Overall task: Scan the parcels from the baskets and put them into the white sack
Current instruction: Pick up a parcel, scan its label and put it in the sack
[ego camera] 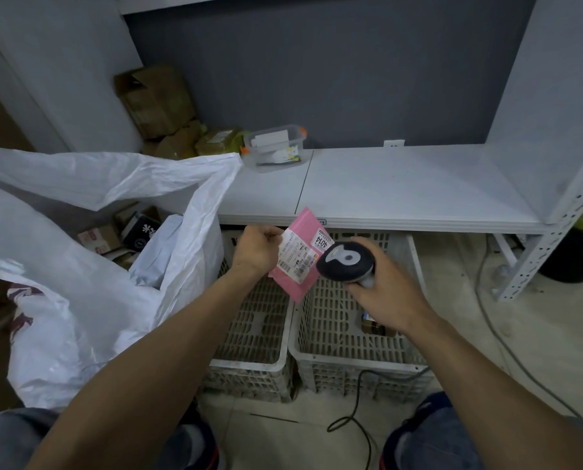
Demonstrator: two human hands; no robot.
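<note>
As left hand holds parcel, scanner beside

A: What is held?
B: A pink parcel is pinched by the left hand; a scanner is gripped by the right hand, just beside it.
A: Underneath?
B: Two baskets are seen below the shelf; the white sack is seen open at left.

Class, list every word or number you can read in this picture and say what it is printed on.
"4014": on the white sticker on the pink parcel in the left hand.
Too small to read: the shipping label on that parcel.
Unreadable: the dark red print on the white sack.
</note>
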